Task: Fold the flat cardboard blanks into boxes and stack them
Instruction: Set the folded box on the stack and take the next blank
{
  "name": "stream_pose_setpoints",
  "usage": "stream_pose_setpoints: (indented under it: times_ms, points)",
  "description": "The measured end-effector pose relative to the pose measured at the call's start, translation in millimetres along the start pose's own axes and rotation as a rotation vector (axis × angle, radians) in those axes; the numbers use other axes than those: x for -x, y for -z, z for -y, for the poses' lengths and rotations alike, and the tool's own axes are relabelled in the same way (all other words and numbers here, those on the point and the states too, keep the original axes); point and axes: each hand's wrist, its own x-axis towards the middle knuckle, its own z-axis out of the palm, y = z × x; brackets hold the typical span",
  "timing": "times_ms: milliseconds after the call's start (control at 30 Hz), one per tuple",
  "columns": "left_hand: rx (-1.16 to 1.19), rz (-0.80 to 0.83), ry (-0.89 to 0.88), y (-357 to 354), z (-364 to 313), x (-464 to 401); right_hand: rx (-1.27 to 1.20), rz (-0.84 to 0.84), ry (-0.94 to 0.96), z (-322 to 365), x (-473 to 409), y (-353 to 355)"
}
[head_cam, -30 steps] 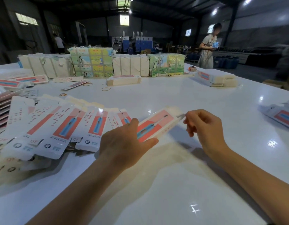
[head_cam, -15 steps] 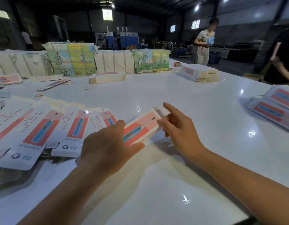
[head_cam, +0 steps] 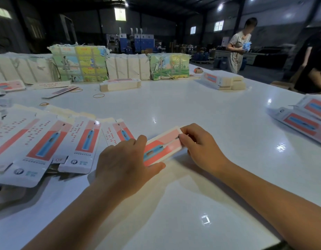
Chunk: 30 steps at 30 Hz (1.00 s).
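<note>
Cardboard box point(head_cam: 163, 146), pink and white with a blue toothbrush printed on it, lay between my two hands near the middle of the counter point(head_cam: 201, 109), tilted so that its far end pointed away to the right. My left hand point(head_cam: 125, 163) had its grip clamped on the near end, thumb along the near side and fingers curled over the top. My right hand point(head_cam: 201, 147) had its grip clamped on the far end, fingertips point(head_cam: 185, 137) pinching at the end flap; whether that flap was tucked in I could not tell.

Flat blanks point(head_cam: 46, 141) lay fanned out and overlapping along the left edge of the counter, just beside my left hand, printed faces up. A low stack of blanks point(head_cam: 120, 84) sat further back, toward the far edge, with rubber bands point(head_cam: 98, 95) loose on the counter near it. Behind them, along the far edge, stood wrapped bundles point(head_cam: 80, 64), some in plain pale paper and some in green and yellow printed paper. Another stack of boxes point(head_cam: 222, 81) rested toward the far right corner, and more printed pieces point(head_cam: 304, 120) lay at the right edge, well apart from my hands. Beyond the counter a person in a patterned dress point(head_cam: 239, 47) stood holding something blue.
</note>
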Motion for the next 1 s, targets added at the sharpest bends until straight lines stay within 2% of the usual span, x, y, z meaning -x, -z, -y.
stream_pose_setpoints:
  times_ms: [100, 167, 200, 233, 300, 333, 367, 400, 433, 500, 533, 567, 633, 700, 767, 1000]
  points:
    - [0.063, 0.003, 0.043, 0, 1, -2, 0.105, -0.124, 0.020, 4, -2, 5]
    - [0.108, -0.003, 0.073, 0, 0, -2, 0.117, -0.229, -0.051, 4, -6, 5]
    - [0.118, -0.003, 0.079, 0, -1, -1, 0.012, -0.234, -0.146, 2, -8, 6]
    - [0.120, 0.002, 0.079, 1, -2, -1, -0.204, -0.194, -0.277, 3, -10, 6]
    - [0.111, 0.011, 0.061, 1, -5, 0, -0.867, 0.017, -0.570, 5, -12, 8]
    - [0.099, 0.015, 0.046, 1, -7, 0, -1.064, 0.101, -0.650, 5, -13, 9]
    - [0.089, 0.023, 0.035, 1, -9, 0, -1.102, 0.141, -0.643, 6, -13, 8]
    - [0.087, 0.033, 0.032, 0, -11, 0, -1.017, 0.118, -0.579, 4, -12, 6]
    - [0.095, 0.042, 0.035, 0, -13, 0, -0.841, 0.063, -0.437, 4, -9, 3]
    - [0.101, 0.048, 0.040, -1, -14, 0, -0.265, -0.046, -0.072, 3, -3, -3]
    - [0.099, 0.046, 0.041, -1, -14, 0, -0.051, -0.062, 0.060, 3, 0, -5]
    - [0.098, 0.047, 0.043, -1, -14, 0, 0.031, -0.046, 0.125, 3, 1, -5]
    - [0.094, 0.050, 0.042, 0, -13, 1, -0.036, -0.006, 0.120, 2, 2, -5]
    - [0.075, 0.034, 0.038, 1, -11, 1, -0.371, 0.004, -0.037, 5, -1, -4]
    - [0.056, 0.015, 0.039, 2, -10, 1, -0.590, -0.006, -0.179, 8, -6, -3]
    - [-0.004, -0.042, 0.022, 5, -11, 4, -0.775, 0.000, -0.274, 6, -9, 5]
